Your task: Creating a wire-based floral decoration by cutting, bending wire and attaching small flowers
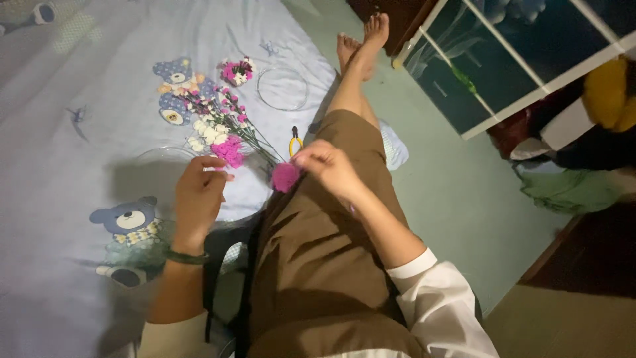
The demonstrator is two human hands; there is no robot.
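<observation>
Blue cloth printed with teddy bears, the sheet [59, 166], covers the floor from nine to twelve o'clock. Brown trousers [318, 265] run up the middle toward bare feet at twelve. A bunch of pink and white flowers [222, 129] lies on the sheet, with a wire ring [283, 88] beyond it at one o'clock. The right hand [328, 169] pinches a pink pompom [285, 177]. The left hand [199, 195] curls loosely just beside the flowers; whether it holds anything, I cannot tell. Yellow-handled pliers [295, 140] lie near the right hand.
</observation>
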